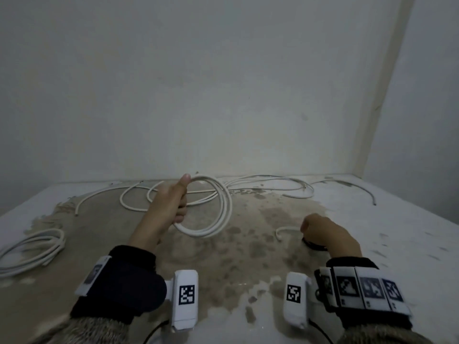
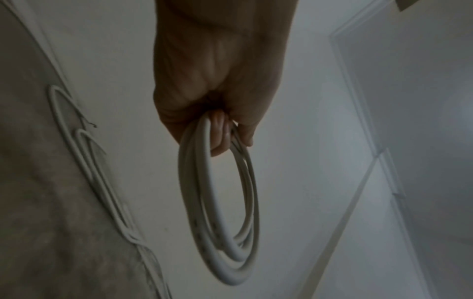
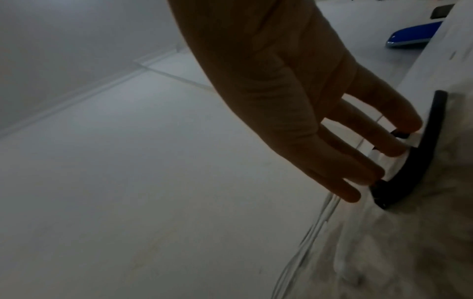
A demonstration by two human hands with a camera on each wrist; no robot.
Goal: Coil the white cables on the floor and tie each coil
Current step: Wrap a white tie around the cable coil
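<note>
My left hand (image 1: 178, 202) is raised above the floor and grips a coil of white cable (image 1: 211, 214) of several loops, thumb up along its top. In the left wrist view the fingers (image 2: 222, 137) curl round the coil (image 2: 194, 202), which hangs below the hand (image 2: 217, 81). My right hand (image 1: 323, 232) is low at the right, over a black strap (image 1: 313, 245) on the floor. In the right wrist view its fingers (image 3: 363, 174) are straight, their tips at the black strap (image 3: 432, 137). A short white cable end (image 1: 283, 230) lies just left of that hand.
Loose white cables (image 1: 273, 183) sprawl along the foot of the back wall. A coiled white bundle (image 1: 34, 247) lies at the far left. The floor is pale with a brown stained patch (image 1: 248, 232). A blue object (image 3: 414, 36) lies farther off in the right wrist view.
</note>
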